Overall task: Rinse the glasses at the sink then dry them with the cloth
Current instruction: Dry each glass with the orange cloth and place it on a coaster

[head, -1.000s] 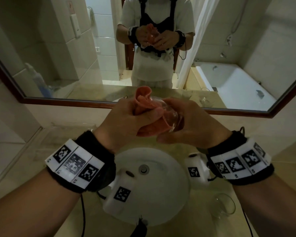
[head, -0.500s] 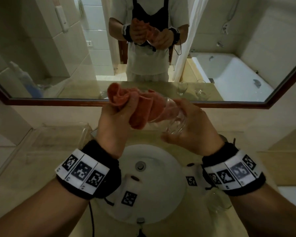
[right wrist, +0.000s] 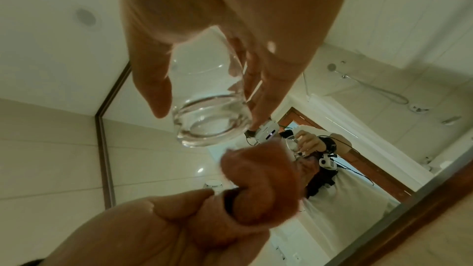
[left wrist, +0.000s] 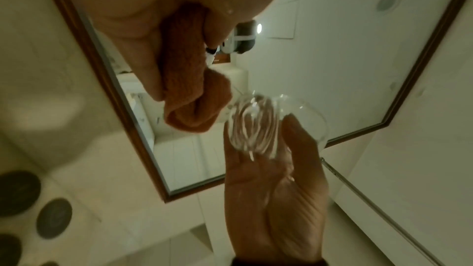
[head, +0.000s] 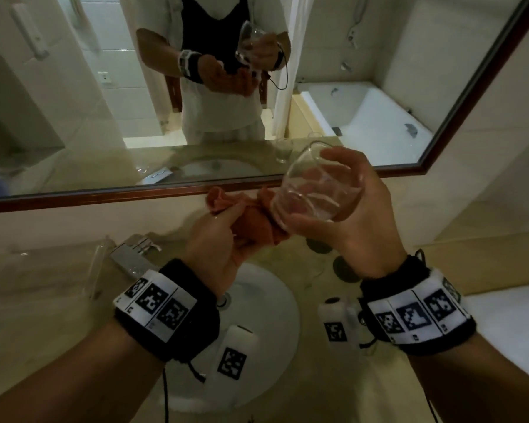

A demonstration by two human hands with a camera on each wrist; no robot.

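Low in the head view, both forearms wear black wristbands (head: 416,312) faced with white panels of square black-and-white code markers; no readable words or brand names show on them. Just beyond, at centre frame, the left hand (head: 217,242) is closed around a bunched orange cloth (head: 251,221), which bulges out past the fingers. Right of it, the right hand (head: 358,215) grips a clear glass (head: 312,190), thumb on one side and fingers on the other, tilted with its thick base toward the cloth. Glass and cloth lie close together; I cannot tell whether they touch. Below the hands sits the white sink (head: 275,303), with a chrome tap (head: 132,257) at left. Across the upper frame, a wood-framed mirror (head: 440,123) reflects the person, a bathtub, and more glasses on the counter.
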